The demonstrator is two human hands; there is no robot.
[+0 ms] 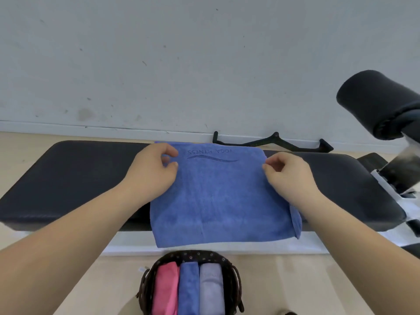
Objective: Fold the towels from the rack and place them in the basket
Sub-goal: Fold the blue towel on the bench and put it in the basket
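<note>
A blue towel with "YOGA FITNESS" printed near its far edge lies spread across a black padded bench, its near edge hanging over the front. My left hand pinches the towel's left edge near the far corner. At the right edge, my right hand pinches the cloth between thumb and fingers. Below the bench stands a dark woven basket holding a folded pink towel, a folded blue towel and a folded lilac towel side by side.
A grey wall rises behind the bench. A black metal handle bar lies on the floor by the wall. A black foam roller pad and the bench's white frame stick out at the right. Pale wooden floor surrounds the basket.
</note>
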